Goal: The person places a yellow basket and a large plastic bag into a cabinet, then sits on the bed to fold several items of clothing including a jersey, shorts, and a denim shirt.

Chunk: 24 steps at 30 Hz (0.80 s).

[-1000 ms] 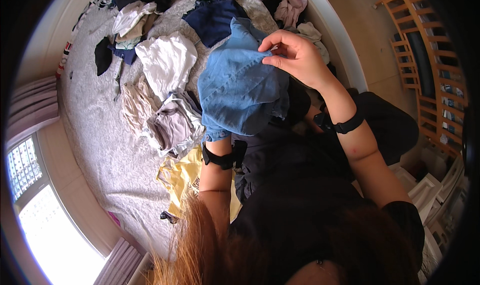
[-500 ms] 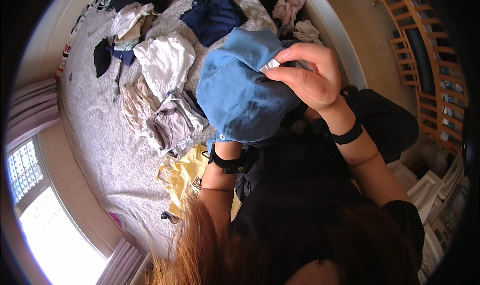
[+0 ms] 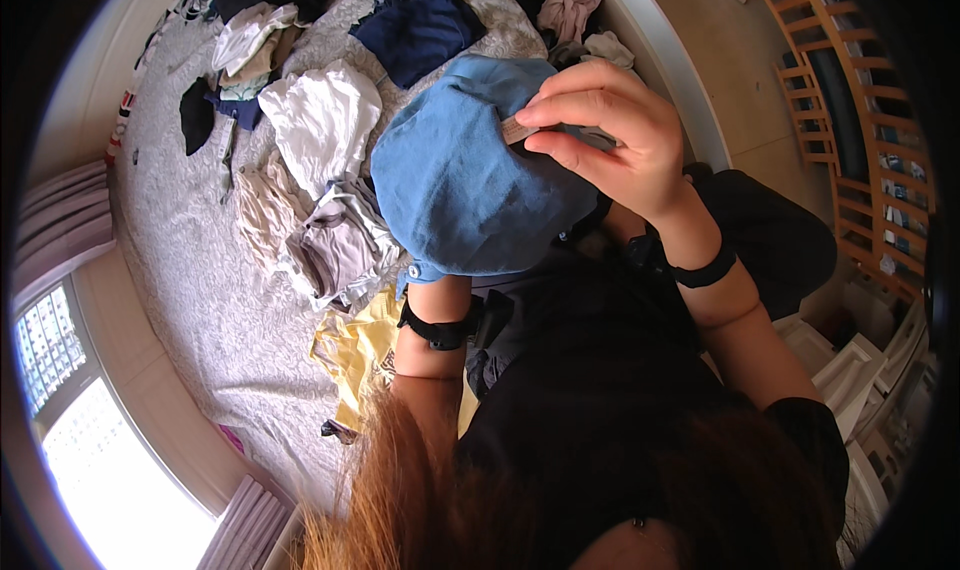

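Note:
A blue garment is bunched up in front of me, its kind hidden by the folds. At its lower left edge a small button shows. My left forearm runs up under it, and the cloth covers my left hand completely. At the garment's upper right, my right hand pinches the end of a small label between thumb and fingertips. Closest on the bed's left side are a crumpled white garment, a greyish-mauve garment and a yellow printed cloth.
Dark blue clothing lies beyond the garment on the patterned bedspread. More clothes are heaped at the far left, with a black piece beside them. A drawer-like box holds clothes at the far right, and a wooden slatted frame stands beyond.
The blue garment has shifted slightly left and spread a little rounder. My right fingers have changed their hold on the label, which now looks brownish and turned over instead of white.

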### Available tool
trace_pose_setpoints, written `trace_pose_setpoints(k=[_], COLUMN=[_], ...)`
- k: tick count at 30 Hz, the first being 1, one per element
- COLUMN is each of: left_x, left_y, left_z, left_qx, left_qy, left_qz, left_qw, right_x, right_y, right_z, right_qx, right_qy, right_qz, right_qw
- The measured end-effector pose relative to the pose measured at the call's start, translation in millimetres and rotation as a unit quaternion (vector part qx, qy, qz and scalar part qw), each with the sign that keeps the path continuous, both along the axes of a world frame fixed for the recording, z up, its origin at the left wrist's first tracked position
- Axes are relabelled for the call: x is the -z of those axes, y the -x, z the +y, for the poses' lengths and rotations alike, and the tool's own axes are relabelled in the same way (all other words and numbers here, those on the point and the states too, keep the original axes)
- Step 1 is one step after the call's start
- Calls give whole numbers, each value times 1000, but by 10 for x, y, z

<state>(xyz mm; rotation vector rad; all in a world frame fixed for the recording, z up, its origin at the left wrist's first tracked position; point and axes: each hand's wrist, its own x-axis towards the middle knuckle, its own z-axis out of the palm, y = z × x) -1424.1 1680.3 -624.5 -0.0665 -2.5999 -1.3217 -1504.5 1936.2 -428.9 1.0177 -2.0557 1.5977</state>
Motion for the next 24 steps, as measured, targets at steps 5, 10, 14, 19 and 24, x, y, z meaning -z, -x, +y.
trace_pose_setpoints(k=[5, 10, 14, 19, 24], left_x=[-23, -48, -56, -107, -228], left_y=[17, 37, 72, 67, 34], left_z=[-47, -116, -132, -118, -162], left_qx=[-8, -8, -1, 8, 18], left_qy=[-2, 0, 3, 11, 31], left_qz=[5, 12, 15, 22, 30], left_qw=[1000, 1000, 1000, 1000, 999], right_x=[83, 125, 134, 126, 126], right_y=[118, 130, 142, 151, 131], right_z=[82, 45, 27, 13, -20], right_qx=[-46, -60, -56, -58, -62], right_qy=[1, 2, 1, 3, -3], right_qz=[-12, -14, 0, -7, -22], right_qw=[999, 998, 998, 998, 998])
